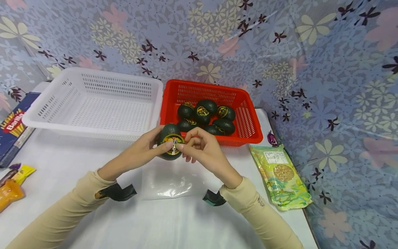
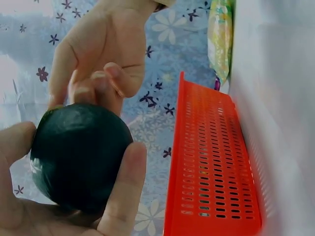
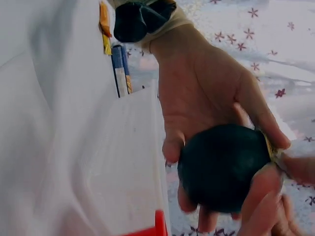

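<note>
In the head view my left hand (image 1: 141,150) holds a dark green avocado (image 1: 169,129) above the table, its fingers curled round the side and its thumb on the front. A black, yellow and red label (image 1: 169,141) sits on the fruit's face, creased and shiny in the middle. My right hand (image 1: 206,152) pinches at that crease with thumb and forefinger, the other fingers curled. Seen from the right wrist, the label (image 3: 269,147) stands at the edge of the avocado (image 3: 221,167). The left wrist view shows the avocado's plain back (image 2: 81,152).
Behind the hands a red basket (image 1: 253,128) holds several labelled avocados (image 1: 202,116). At its left stands a white basket (image 1: 109,107). A clear plastic sheet or bag (image 1: 171,183) lies below the hands. A green packet (image 1: 281,176) is at right; a Barilla box (image 1: 13,128) and snacks (image 1: 12,193) at left.
</note>
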`<state>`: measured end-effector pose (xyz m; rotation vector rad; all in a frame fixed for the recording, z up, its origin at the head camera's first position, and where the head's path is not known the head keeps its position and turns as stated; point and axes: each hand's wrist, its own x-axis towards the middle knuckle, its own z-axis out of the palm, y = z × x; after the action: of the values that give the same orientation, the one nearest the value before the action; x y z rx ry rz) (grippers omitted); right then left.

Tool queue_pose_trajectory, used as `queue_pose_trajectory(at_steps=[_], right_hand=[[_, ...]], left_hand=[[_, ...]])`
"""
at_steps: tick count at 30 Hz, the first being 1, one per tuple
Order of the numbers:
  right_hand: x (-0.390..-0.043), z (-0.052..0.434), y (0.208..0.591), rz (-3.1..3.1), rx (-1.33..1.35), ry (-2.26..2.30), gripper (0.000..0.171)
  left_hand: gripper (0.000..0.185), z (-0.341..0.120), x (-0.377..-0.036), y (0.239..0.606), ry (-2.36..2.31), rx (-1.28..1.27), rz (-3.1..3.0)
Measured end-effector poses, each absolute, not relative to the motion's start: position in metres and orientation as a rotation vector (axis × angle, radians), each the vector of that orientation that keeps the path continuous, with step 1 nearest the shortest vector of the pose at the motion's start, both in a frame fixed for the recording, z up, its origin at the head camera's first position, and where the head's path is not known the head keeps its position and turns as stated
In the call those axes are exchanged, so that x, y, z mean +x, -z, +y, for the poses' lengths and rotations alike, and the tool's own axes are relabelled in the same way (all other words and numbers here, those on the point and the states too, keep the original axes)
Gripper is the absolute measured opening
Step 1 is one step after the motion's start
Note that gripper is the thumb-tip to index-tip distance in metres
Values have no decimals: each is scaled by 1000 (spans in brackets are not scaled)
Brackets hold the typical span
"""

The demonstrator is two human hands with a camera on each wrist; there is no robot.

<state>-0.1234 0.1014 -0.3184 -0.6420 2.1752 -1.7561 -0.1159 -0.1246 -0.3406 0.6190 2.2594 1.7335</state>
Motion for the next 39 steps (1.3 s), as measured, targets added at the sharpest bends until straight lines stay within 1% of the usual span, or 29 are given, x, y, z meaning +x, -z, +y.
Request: queue_pose_trajectory(at_steps=[3, 6, 11, 15, 22, 27, 29, 35, 39], right_hand=[[-123, 101, 319, 2201, -675, 1763, 19], [-123, 97, 320, 2246, -691, 1784, 15], [-125, 89, 323, 2313, -690, 1830, 16], [-129, 88, 324, 2320, -705, 1853, 15], [-135, 91, 326, 2249, -637, 1870, 10], [-133, 90, 326, 2312, -731, 1759, 31], [-132, 91, 327, 2300, -757, 1744, 35], [-130, 95, 327, 2079, -709, 1815, 27], [-129, 99, 326, 1957, -690, 1852, 21]], left_hand=[[55, -122, -115, 340, -1701, 643, 2284], [50, -118, -115, 341, -1682, 662, 2297], [41, -112, -115, 341, -1750, 584, 2288], [41, -108, -114, 339, -1834, 542, 2256], [43, -105, -113, 336, -1961, 502, 2109], [46, -105, -113, 332, -1843, 473, 2264], [46, -106, -113, 332, -1821, 481, 2270], [45, -108, -110, 334, -1860, 562, 2169], [49, -110, -109, 334, -1881, 634, 2070]])
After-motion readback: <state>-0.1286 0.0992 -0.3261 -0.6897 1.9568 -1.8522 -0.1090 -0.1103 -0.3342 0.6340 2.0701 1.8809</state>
